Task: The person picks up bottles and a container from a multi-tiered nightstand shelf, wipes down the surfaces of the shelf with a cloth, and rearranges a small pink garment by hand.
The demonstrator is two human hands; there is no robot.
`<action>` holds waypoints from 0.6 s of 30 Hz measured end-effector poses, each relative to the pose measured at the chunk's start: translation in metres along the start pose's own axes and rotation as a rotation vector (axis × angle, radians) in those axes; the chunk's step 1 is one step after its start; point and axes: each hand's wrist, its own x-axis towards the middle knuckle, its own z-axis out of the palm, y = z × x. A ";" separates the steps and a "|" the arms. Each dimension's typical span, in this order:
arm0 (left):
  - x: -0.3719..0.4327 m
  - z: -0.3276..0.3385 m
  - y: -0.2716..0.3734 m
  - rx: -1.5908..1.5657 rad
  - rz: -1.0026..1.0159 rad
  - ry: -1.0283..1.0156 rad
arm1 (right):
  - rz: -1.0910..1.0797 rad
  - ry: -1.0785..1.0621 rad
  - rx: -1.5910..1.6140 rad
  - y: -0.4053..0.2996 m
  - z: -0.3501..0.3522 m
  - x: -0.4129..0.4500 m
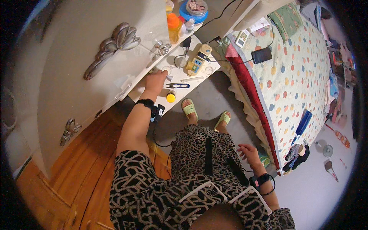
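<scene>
My left hand (pixel 156 82) reaches over the small white table (pixel 135 93); its fingertips are at the back edge by the wall-side panel, and whether they grip anything is hidden. A small greyish pointed piece (pixel 169 78) lies against its fingers. To its right are thread snips with a dark blue handle (pixel 181 86) and a small jar with a yellow lid (pixel 170 97). A clear slim tube (pixel 193 79) lies beyond the snips, below a cream power strip (pixel 198 61) with plugs in it. My right hand (pixel 247 153) hangs beside my dress, fingers loosely curled and apart, holding nothing visible.
An orange-capped bottle (pixel 174 28) and a blue round container (pixel 193 13) stand on a ledge behind the table. At the right is a bed with a patterned cover (pixel 281 72), bearing a phone (pixel 261 55), a remote control (pixel 242 38) and a blue brush (pixel 303 123). Cables run from the power strip.
</scene>
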 end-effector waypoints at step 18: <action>-0.090 -0.159 0.141 -1.643 -0.319 -0.188 | -0.393 -0.202 0.028 -0.108 0.023 0.018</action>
